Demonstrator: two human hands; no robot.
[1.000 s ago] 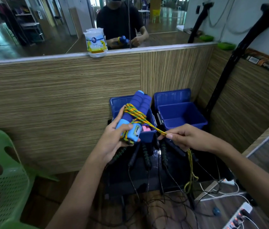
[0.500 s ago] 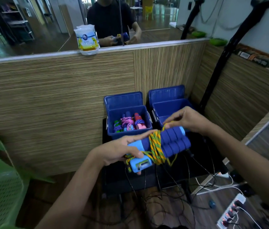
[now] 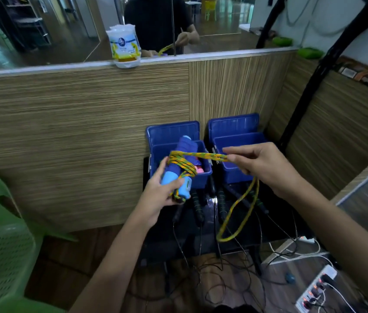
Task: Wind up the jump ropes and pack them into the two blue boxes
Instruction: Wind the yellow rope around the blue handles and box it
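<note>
Gripping the blue handles [image 3: 179,168] of a jump rope, the left hand [image 3: 162,195] holds them upright in front of the left blue box [image 3: 179,177]; the yellow braided rope [image 3: 198,155] is wound around the handles; the right hand [image 3: 262,166] pinches this rope taut in front of the right blue box [image 3: 239,154], and a loose loop hangs below it; black-handled jump ropes [image 3: 221,203] lie just before both boxes.
</note>
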